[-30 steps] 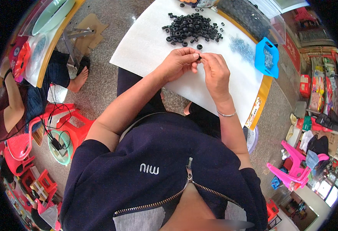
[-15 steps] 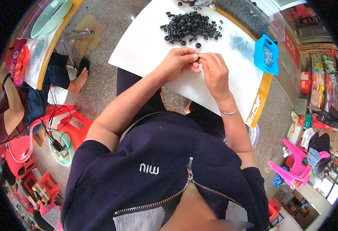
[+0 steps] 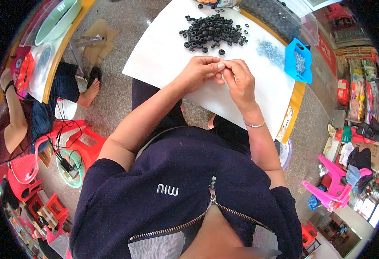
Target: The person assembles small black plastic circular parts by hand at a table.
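Note:
Both hands meet above the white tabletop (image 3: 163,47), just on the near side of a heap of small black parts (image 3: 213,30). My left hand (image 3: 202,71) is closed, thumb and index finger pinched together. My right hand (image 3: 240,80) pinches too, its fingertips touching those of the left. A small black part showed between the fingertips a moment before; now the fingers mostly hide it. One loose black ring-shaped part (image 3: 221,52) lies just beyond my hands. To the right is a spread of tiny pale blue-grey pieces (image 3: 270,52).
A blue plastic bin (image 3: 290,64) with similar tiny pieces stands at the table's right edge. A clear-walled container (image 3: 269,19) is at the far right. On the left, another person's arm (image 3: 14,121) is by a second table. Red stools (image 3: 86,144) stand on the floor.
Both hands stay together in nearly the same place, with small finger movements. The dark part between the fingertips has become mostly hidden. The other person's arm at the left has shifted slightly.

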Tool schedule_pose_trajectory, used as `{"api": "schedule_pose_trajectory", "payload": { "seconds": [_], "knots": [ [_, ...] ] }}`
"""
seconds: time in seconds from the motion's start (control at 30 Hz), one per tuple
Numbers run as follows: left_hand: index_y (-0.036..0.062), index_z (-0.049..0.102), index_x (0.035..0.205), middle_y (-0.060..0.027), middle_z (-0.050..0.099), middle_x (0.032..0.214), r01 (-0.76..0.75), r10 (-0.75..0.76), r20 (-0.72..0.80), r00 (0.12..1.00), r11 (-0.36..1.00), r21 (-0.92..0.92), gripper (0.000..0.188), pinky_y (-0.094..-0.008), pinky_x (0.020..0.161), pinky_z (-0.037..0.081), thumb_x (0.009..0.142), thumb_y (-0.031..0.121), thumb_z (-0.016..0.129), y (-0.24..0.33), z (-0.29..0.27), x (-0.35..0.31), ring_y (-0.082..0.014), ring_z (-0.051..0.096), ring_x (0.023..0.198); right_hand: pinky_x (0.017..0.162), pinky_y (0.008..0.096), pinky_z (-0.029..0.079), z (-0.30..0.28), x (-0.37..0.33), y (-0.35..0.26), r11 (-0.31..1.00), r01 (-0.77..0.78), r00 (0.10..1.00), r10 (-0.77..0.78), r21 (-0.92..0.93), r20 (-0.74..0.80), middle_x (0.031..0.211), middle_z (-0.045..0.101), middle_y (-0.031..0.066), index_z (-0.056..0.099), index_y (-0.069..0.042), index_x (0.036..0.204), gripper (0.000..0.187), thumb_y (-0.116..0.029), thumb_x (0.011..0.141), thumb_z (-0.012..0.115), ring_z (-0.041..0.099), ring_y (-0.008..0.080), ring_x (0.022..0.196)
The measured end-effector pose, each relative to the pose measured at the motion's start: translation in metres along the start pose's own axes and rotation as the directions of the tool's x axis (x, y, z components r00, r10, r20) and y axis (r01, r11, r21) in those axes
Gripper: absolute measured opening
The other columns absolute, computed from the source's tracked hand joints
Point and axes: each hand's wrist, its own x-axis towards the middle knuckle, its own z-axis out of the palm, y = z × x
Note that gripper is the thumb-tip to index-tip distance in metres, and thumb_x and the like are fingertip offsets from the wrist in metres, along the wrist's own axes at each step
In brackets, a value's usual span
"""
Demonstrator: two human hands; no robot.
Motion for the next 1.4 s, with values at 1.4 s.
{"api": "schedule_pose_trajectory", "payload": {
  "seconds": [1.4],
  "knots": [
    [-0.0027,0.052,0.111,-0.0040,0.050,0.080,0.069,-0.069,0.033,0.997,0.998,0.003,0.029,-0.0274,0.055,0.044,0.099,0.022,0.042,0.005,0.060,-0.012,-0.0121,0.048,0.067,0.044,0.0198,0.046,-0.015,-0.012,-0.029,0.454,-0.465,0.792,0.597,0.760,0.128,0.072,0.054,0.0013,0.058,-0.002,0.106,0.023,-0.019,0.098,0.044,0.051,0.0058,0.055]
  ]
}}
